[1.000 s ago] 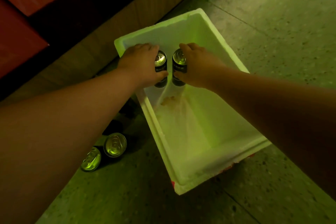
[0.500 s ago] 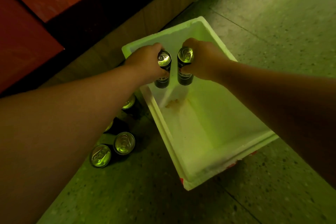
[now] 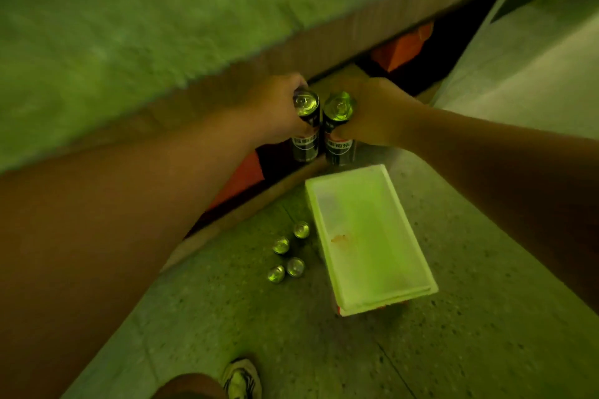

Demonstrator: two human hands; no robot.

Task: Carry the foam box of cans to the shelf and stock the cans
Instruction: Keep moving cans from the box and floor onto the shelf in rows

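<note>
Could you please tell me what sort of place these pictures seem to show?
Probably a shop or stockroom aisle: a low shelf unit over a speckled floor, an emptied foam box, and drink cans standing beside it.

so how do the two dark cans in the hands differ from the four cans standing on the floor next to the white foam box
The two dark cans, one in the left hand at and one in the right hand at, are gripped and raised in front of the shelf edge; the four floor cans stand loose, untouched, left of the white foam box. The held cans show label sides; the floor cans show only shiny tops. All six are upright.
</note>
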